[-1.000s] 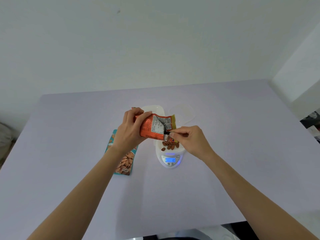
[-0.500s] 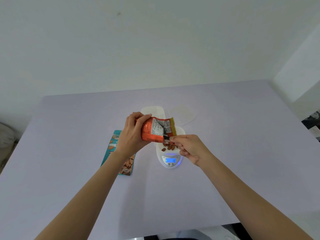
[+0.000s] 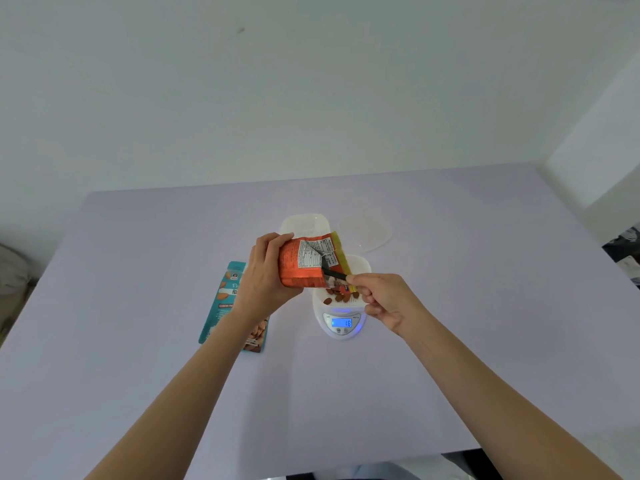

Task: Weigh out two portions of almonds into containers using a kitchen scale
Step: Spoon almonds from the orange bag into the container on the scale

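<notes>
Directly over the kitchen scale point(image 3: 342, 325), the left hand point(image 3: 265, 277) grips an orange bag point(image 3: 301, 266) from its left side. Its fingers point(image 3: 275, 239) are curled tightly over the bag's far edge, and the thumb side is wrapped under the near edge. The bag is tilted with its mouth low and to the right, above a white container point(image 3: 362, 268) that sits on the scale's platform.

The right hand point(image 3: 389, 301) meets the bag at its lower right corner. Its thumb and forefinger point(image 3: 353, 279) are closed in a narrow pinch on the bag's edge, beside a dark strip there. The other fingers are folded loosely toward the palm and hold nothing.

A small heap of almonds point(image 3: 339, 298) lies in the near part of the container, just below the bag's mouth. The scale's blue display reads 18.

A second white container point(image 3: 304, 223) stands just beyond the bag, on the far side. A clear lid point(image 3: 369, 230) lies to its right. A teal bag point(image 3: 225, 303) printed with almonds lies flat on the lavender table point(image 3: 138, 358), left of the scale and partly under the left forearm.
</notes>
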